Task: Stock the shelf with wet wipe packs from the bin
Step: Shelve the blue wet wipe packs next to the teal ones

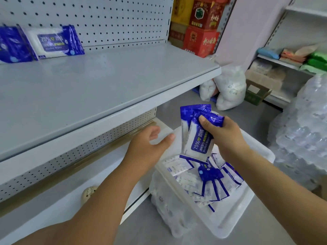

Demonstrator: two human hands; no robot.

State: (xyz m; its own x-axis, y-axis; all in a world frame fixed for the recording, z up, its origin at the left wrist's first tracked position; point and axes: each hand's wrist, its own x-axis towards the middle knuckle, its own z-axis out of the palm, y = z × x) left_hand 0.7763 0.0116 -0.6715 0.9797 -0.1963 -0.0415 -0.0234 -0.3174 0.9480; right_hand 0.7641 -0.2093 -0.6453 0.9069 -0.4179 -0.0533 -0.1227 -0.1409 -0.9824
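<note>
My right hand grips two blue-and-white wet wipe packs by their top ends, holding them above the white plastic bin on the floor. Several more packs lie loose inside the bin. My left hand hovers open just left of the held packs, fingers relaxed, touching nothing. On the grey shelf, at the far left against the pegboard back, stand two wipe packs leaning upright.
Red and yellow cartons are stacked beyond the shelf's right end. White sacks and a cardboard box sit on the floor behind the bin. Wrapped water bottles pile up at right. A lower shelf lies beneath.
</note>
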